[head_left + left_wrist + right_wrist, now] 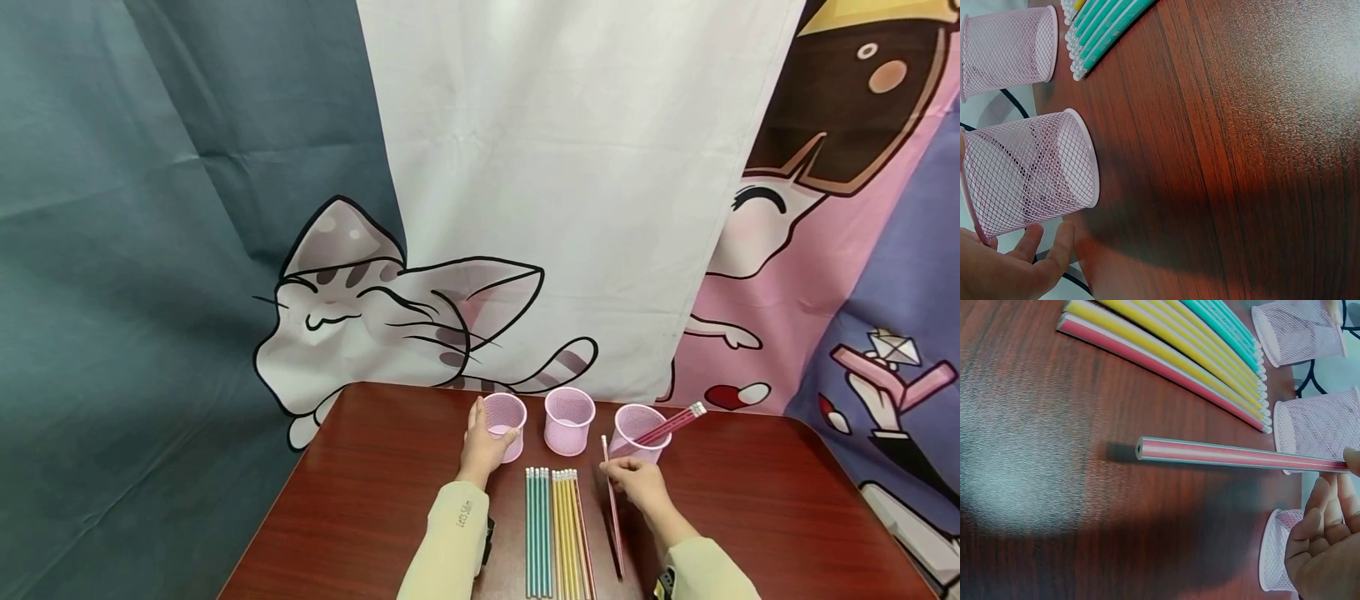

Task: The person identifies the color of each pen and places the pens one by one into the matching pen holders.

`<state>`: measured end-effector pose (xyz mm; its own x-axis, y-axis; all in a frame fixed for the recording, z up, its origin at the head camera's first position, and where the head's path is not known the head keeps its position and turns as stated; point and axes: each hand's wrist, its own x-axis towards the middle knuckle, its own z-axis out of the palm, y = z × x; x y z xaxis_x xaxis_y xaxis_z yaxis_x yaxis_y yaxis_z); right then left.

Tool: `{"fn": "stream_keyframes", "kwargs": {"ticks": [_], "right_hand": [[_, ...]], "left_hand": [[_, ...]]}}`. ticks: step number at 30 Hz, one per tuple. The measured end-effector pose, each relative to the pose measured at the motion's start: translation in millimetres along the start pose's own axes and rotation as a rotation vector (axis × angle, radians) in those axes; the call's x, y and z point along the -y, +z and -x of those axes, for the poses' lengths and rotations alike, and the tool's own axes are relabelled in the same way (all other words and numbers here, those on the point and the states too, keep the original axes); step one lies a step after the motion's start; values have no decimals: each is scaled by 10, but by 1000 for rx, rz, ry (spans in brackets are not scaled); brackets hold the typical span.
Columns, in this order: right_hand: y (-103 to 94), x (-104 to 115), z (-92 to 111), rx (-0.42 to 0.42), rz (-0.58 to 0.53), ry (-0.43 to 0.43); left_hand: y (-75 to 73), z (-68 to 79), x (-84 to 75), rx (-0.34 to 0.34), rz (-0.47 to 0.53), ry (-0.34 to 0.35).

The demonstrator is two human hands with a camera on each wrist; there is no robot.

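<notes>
- Nearest to me are the two pale yellow sleeves of a person; the left sleeve (446,537) carries small dark lettering, which seems to begin with "Let's", but the rest I cannot read surely.
- On the table (360,517), the green pencils (538,533) lie side by side in a row, with the white ends directed to the cups.
- Just beside them are the yellow pencils (567,533), and along their right edge lies a single red pencil (583,533).
- The right hand (641,483) has a narrow grip: thumb and fingertips pinch another pencil, the held red pencil (615,525), near its white end. Its other end, flat and unsharpened, points back toward the person.
- The left hand (483,450) has a much wider grip; it holds the left cup (506,408), with the thumb at one side and the fingers along the opposite side.
- This cup and the middle cup (567,433) are both of pink mesh and stand upright, a little apart.
- The right cup (628,425), of the same kind, contains red pencils (670,425), which lean over its rim to the right.
- Farthest is a hanging cloth (585,167), printed with a smiling cat (367,325).
</notes>
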<state>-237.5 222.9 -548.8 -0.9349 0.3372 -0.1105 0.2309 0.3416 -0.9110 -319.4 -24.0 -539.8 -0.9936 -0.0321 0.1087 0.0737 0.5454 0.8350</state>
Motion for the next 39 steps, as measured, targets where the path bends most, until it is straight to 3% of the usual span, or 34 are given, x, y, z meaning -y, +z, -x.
{"fn": "stream_keyframes", "kwargs": {"ticks": [21,27,34,39], "right_hand": [[-171,279,-52,6,-77,-33],[-243,331,-73,5,-81,-50],[-297,385,-111,-17,-54,-56],[-344,434,-128,-17,-57,-75]], "left_hand": [[12,-2,8,1,-20,-6],[25,-12,26,-10,-1,14],[21,20,38,-63,23,90],[13,6,6,-28,13,37]]}}
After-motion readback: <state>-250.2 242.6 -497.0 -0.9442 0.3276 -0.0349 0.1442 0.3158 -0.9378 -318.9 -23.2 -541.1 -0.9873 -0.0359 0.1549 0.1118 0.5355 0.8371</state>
